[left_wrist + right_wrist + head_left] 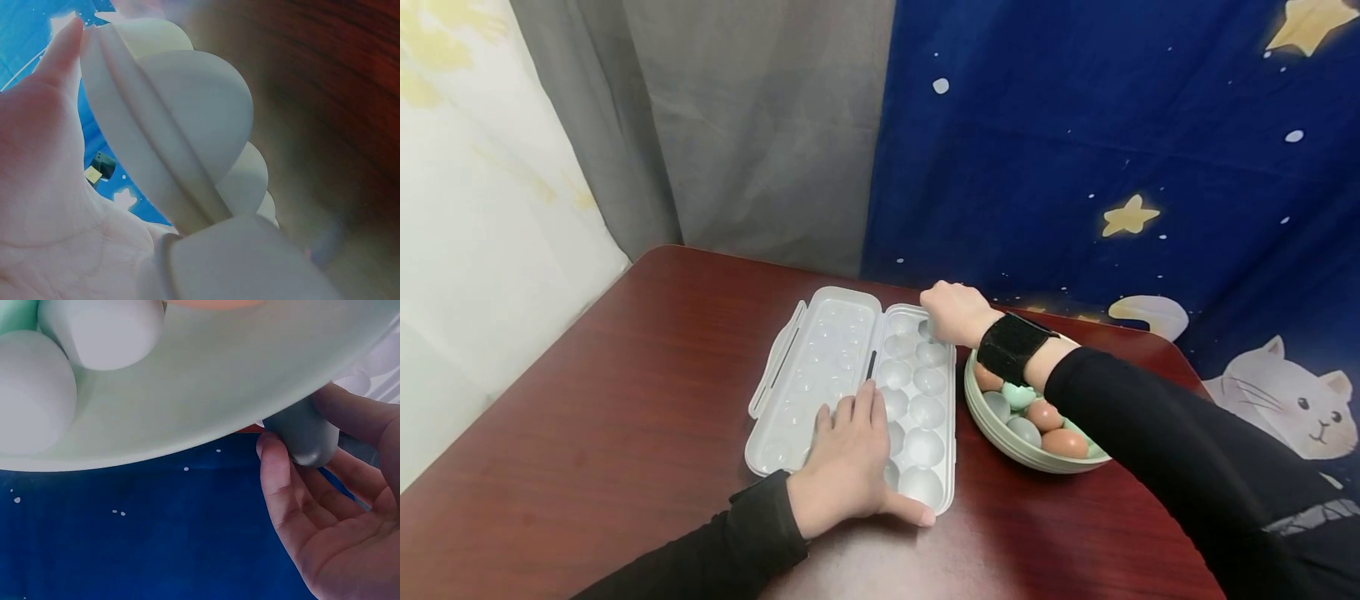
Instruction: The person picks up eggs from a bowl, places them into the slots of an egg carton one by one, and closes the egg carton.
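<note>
A white plastic egg box lies unfolded on the table; its lid [820,358] is on the left, its tray [929,412] of rounded cups on the right. My left hand [850,458] rests across the near end with straight fingers, thumb along the tray's front edge. In the left wrist view, the cups' rounded undersides [200,119] show beside that hand [56,175]. At the tray's far right corner my right hand [955,312] holds a grey egg [306,440] between thumb and fingers, low over a far cup. Whether the egg touches the cup is hidden.
Right of the tray stands a pale green bowl [1026,457] with brown eggs [1064,443], grey eggs [1024,431] and a mint-green egg [1018,395]. My right forearm crosses above it. Grey and blue curtains [760,125] hang behind the red-brown table [647,400].
</note>
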Demonstrator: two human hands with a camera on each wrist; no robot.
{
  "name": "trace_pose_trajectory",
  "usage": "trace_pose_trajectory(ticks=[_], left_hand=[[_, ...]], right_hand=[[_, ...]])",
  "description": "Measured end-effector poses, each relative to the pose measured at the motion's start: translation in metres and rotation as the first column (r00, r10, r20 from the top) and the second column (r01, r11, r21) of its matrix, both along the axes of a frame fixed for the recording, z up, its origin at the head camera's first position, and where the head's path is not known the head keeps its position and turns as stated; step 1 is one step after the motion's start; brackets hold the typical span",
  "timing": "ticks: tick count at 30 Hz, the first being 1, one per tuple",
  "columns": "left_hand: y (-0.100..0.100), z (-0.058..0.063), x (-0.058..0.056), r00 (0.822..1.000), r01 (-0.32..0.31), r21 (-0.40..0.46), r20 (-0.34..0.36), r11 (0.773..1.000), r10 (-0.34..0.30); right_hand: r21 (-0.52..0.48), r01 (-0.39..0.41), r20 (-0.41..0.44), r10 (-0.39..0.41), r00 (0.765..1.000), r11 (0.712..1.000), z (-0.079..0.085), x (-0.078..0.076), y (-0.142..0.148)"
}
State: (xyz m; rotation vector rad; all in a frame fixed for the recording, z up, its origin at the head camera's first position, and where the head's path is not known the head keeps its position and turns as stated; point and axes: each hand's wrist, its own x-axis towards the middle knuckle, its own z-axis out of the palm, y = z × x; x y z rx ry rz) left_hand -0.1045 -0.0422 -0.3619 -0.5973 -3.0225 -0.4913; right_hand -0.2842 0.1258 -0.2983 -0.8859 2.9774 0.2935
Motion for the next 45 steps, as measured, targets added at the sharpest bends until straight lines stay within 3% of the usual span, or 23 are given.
trace_pose_trajectory(ticks=[12, 45], left_hand=[[0.000, -0.001, 0.001, 0.999, -0.007, -0.011, 0.035, 1.000, 0.008], [0.000, -0.001, 0.002, 1.000, -0.003, -0.024, -0.001, 1.000, 0.003]], right_hand=[[-0.014, -0.009, 0.023, 0.009, 1.000, 1.000, -0.007, -0.004, 0.000], [0.016, -0.016, 0.052, 0.016, 0.999, 1.000, -0.014, 0.000, -0.001]])
